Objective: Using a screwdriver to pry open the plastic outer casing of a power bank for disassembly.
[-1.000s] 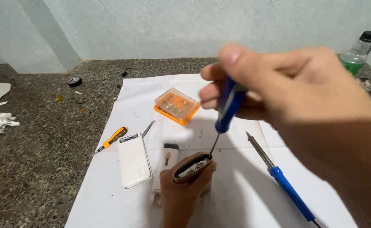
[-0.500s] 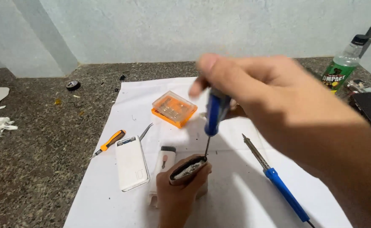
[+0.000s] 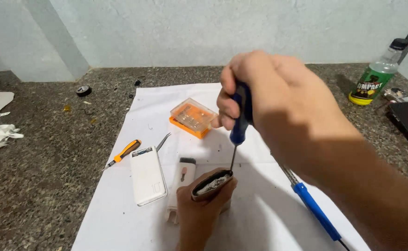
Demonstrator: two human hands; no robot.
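Head view, looking down at a white sheet [image 3: 120, 204] spread over a speckled stone counter [image 3: 41, 176]. The right forearm fills the lower right and hides part of the sheet; the right hand [image 3: 269, 97] is closed in a fist around a blue-handled screwdriver [image 3: 239, 125], most of the handle being covered by the fingers. The tool's long axis runs nearly vertical, its thin dark shaft pointing down, the tip meeting the upper end of a small dark casing [image 3: 212, 184]. The left hand [image 3: 199, 209], cut off at the bottom edge, wraps tightly around this casing and holds it above the sheet's middle; the casing's body is concealed by the fingers, and only its open end, showing pale, rough-looking contents, can be made out. Just left lie a smooth white rectangular power bank [image 3: 148, 175] and a white strip-shaped part [image 3: 181, 179]. A translucent orange bit box [image 3: 192, 117] sits beyond, and a blue-handled soldering iron [image 3: 308, 200] lies diagonally to the right.
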